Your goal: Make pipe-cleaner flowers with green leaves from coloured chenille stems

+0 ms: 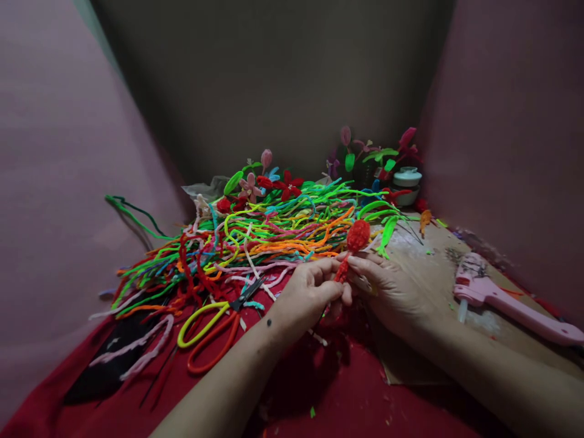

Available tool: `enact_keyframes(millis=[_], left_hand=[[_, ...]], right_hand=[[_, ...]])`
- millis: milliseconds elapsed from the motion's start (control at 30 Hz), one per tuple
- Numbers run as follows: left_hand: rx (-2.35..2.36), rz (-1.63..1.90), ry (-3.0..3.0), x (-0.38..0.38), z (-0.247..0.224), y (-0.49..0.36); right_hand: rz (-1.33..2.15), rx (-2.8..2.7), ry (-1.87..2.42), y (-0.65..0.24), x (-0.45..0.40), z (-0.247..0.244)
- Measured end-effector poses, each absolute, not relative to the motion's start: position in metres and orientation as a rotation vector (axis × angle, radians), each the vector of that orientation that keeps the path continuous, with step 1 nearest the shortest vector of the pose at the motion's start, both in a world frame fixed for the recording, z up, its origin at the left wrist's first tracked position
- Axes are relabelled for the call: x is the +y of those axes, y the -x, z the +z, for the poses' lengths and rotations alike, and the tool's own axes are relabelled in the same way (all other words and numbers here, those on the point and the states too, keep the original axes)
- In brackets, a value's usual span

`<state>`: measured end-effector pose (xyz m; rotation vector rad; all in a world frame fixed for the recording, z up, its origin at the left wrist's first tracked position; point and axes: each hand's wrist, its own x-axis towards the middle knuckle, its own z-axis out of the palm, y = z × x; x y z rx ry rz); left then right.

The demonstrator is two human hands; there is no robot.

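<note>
Between my hands is a red pipe-cleaner flower bud (358,235), its fuzzy oval head pointing up. The fingers of my left hand (314,286) are closed on the red twisted part below the head. My right hand (387,289) pinches the same piece just under the head, thumb and fingertips together. Part of the lower end is hidden behind the fingers. Left of my left hand lie scissors (236,304) with one yellow and one orange handle loop. A big heap of colourful pipe cleaners (283,234) spreads behind both hands.
A pink glue gun (486,293) rests on a cardboard sheet (429,267) at the right. Finished pipe-cleaner flowers (288,185) and a pale lidded jar (407,177) stand at the back. At the left lies a black flat piece (103,371) on the red cloth (337,395).
</note>
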<state>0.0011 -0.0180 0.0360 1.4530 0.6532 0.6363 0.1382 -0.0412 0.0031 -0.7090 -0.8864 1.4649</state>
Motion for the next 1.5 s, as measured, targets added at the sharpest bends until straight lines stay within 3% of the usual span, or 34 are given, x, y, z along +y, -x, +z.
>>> enact_keyframes(millis=[267, 600, 967, 1133, 1500], left_hand=[[0.72, 0.627, -1.629, -0.019, 0.036, -0.003], [1.082, 0.905, -2.492, -0.021, 0.004, -0.008], [0.641, 0.699, -1.197, -0.021, 0.032, -0.004], [0.474, 0.659, -1.02, -0.019, 0.03, -0.001], [0.289, 0.521, -0.724, -0.011, 0.017, -0.001]], right_hand=[[1.429, -0.817, 0.692, -0.137, -0.04, 0.002], [1.361, -0.817, 0.75, -0.137, -0.042, -0.005], [1.343, -1.004, 0.741, -0.142, -0.043, 0.0], [1.308, -1.045, 0.809, -0.146, -0.045, 0.004], [1.582, -0.772, 0.642, -0.139, -0.039, 0.003]])
